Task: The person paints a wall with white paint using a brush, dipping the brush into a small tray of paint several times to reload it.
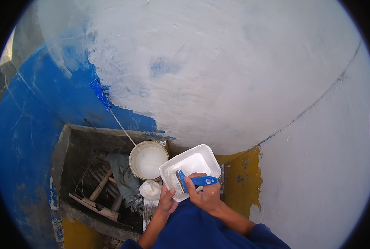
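My left hand (167, 199) grips the near left edge of a white plastic tub (212, 159), which is tilted and has white paint (196, 163) inside. In my right hand (207, 196) is a wide paintbrush (199, 181) with a blue handle and pale bristles. The bristles rest inside the tub, against its left side. Just beyond the tub, to the left, stands a round bucket (151, 160) of white liquid. A thin stick with a blue flat end (99, 94) leans out of it against the wall.
Ahead, the wall (218, 83) is coated white, with bare blue (48, 99) at left and ochre (239, 178) low down. A concrete trough (60, 166) at left holds wood pieces (102, 184) and a grey-green cloth (124, 176). A white lump (150, 189) sits beside the bucket.
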Available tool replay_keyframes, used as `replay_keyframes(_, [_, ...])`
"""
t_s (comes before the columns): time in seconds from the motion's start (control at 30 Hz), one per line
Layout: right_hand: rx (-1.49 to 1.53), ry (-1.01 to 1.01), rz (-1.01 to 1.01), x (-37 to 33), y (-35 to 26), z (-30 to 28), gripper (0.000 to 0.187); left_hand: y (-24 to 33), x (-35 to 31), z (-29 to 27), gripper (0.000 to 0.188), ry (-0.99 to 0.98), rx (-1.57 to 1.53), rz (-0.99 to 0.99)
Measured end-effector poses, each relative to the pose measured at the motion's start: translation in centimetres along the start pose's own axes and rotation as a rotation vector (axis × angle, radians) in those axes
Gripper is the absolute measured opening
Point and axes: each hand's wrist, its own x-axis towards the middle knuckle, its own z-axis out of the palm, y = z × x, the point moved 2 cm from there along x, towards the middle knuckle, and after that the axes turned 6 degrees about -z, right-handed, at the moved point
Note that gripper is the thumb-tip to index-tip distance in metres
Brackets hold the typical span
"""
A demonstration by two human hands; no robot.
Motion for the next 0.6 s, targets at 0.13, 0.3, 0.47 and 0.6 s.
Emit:
replay_keyframes(0.13, [-0.092,-0.001,-0.020,0.6,1.8,-1.6,0.007,-0.6,-0.3,0.5,0.076,0.053,-0.006,-0.028])
replay_keyframes(0.3, [0.083,0.080,0.042,1.1,0.3,-1.2,0.009,-0.3,0.4,0.3,0.074,0.028,0.009,-0.025])
replay_keyframes(0.47, [-0.042,-0.019,-0.038,0.4,2.0,-0.9,0.008,0.2,0.6,1.1,0.078,0.128,0.061,0.005])
replay_keyframes(0.6, [-0.069,0.102,-0.029,1.7,2.6,-2.5,0.007,0.2,0.6,0.7,0.077,0.137,0.040,-0.026])
